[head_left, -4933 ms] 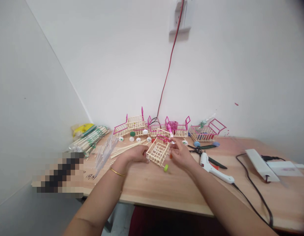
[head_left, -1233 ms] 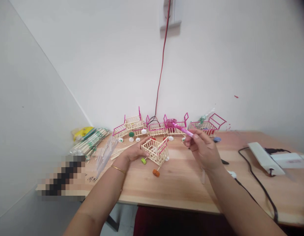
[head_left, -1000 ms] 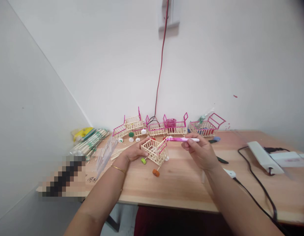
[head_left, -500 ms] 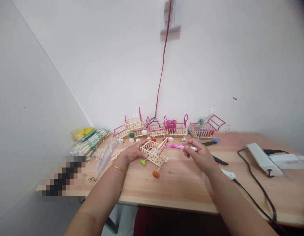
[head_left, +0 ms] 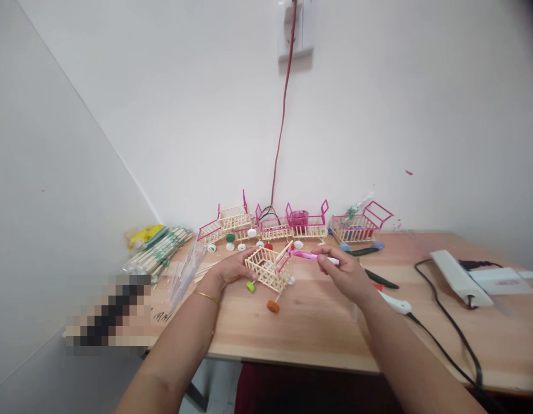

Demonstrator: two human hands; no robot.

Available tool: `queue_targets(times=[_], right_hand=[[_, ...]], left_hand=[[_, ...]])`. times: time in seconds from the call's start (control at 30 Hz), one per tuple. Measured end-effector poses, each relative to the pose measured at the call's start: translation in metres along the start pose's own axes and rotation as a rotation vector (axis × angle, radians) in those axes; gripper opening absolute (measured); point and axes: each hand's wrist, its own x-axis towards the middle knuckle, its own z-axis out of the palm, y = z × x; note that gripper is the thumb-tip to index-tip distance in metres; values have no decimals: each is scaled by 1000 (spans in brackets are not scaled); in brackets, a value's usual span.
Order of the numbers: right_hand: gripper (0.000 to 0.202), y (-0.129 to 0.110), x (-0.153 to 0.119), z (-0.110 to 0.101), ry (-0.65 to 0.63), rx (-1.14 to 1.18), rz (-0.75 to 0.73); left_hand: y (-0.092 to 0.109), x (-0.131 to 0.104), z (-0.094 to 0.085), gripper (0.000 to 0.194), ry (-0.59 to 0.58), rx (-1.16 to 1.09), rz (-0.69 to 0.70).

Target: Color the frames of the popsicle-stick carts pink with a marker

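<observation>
Two bare hands are at work over the wooden table (head_left: 309, 339). The left hand (head_left: 236, 268), with a gold bracelet (head_left: 207, 296) on its wrist, steadies a small stick cart (head_left: 268, 270) near the middle of the tabletop; its thumb lies along the near side, while the other fingers are partly hidden behind, so their exact grip cannot be told. The right hand (head_left: 341, 270) pinches a pink-stained brush (head_left: 313, 256) between closed thumb and fingers, its tip at the cart's raised right end, where some sticks are pink. Below the cart show a lime-green wheel (head_left: 250, 286), an orange wheel (head_left: 273, 307) and a white wheel (head_left: 291, 280). Behind, along the wall, stand similar pink-trimmed carts (head_left: 275, 232), with a pink cup (head_left: 299, 218) among them. Bundled sticks (head_left: 165, 250) lie on the left; on the right, a white glue gun (head_left: 398, 303) sits partly behind the forearm, near a power strip (head_left: 460, 279).
</observation>
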Motion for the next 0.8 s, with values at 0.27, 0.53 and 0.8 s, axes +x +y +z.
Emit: queue_targets(times=[0.27, 0.53, 0.8], right_hand=[[27, -5, -3, 6, -82, 19, -34], [29, -2, 0, 4, 20, -7, 5], [30, 1, 0, 4, 17, -10, 10]], left_hand=[[-2, 0, -3, 85, -7, 9, 10], [-2, 0, -2, 88, 20, 23, -1], [-1, -1, -2, 90, 36, 27, -1]])
